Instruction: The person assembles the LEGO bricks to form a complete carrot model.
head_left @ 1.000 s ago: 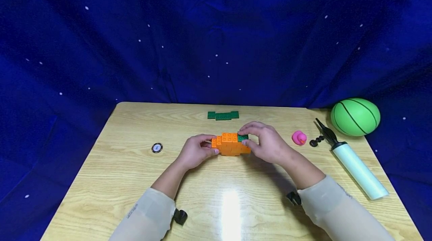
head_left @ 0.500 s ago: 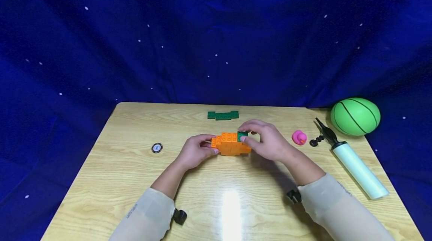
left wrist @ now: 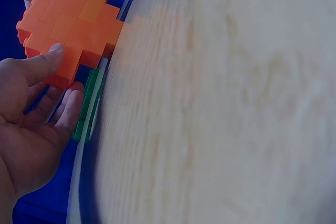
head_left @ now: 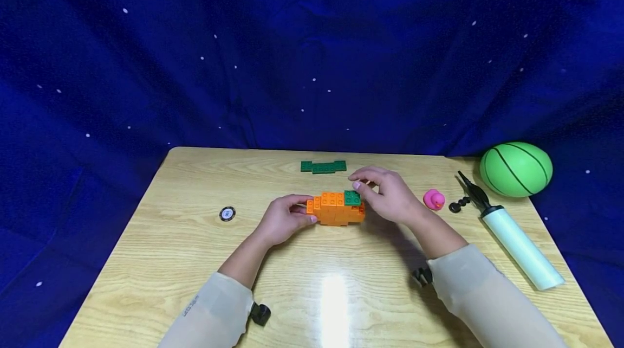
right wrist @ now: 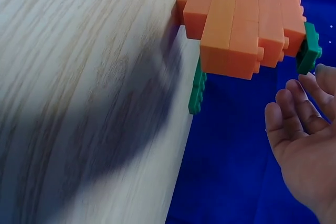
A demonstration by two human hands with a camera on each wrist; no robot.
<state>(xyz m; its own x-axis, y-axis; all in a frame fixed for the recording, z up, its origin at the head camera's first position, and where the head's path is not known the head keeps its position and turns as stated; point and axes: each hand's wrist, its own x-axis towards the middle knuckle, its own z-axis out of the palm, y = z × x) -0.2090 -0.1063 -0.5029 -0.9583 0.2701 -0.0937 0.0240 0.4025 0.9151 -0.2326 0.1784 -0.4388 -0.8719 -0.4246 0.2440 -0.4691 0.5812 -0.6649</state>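
Note:
An orange brick build (head_left: 335, 209) stands on the wooden table (head_left: 195, 239), with a green brick (head_left: 352, 198) seated on its top right end. My left hand (head_left: 301, 212) grips the build's left end, thumb on the near face and fingers behind; the left wrist view shows the thumb (left wrist: 46, 62) on the orange build (left wrist: 71, 22). My right hand (head_left: 364, 185) hovers just right of and above the green brick, fingers relaxed and holding nothing. In the right wrist view the right hand's (right wrist: 310, 103) palm is bare beside the green brick (right wrist: 308, 48) and orange build (right wrist: 247, 19).
A strip of flat green bricks (head_left: 323, 166) lies behind the build. A poker chip (head_left: 227, 213) sits to the left. To the right are a pink duck (head_left: 433, 199), small black parts (head_left: 457, 205), a white pump (head_left: 512, 239) and a green ball (head_left: 515, 169). Blue cloth hangs behind.
My right hand has let go of the green brick on top of the orange build and lifted up and back to the right. The left hand has kept its hold.

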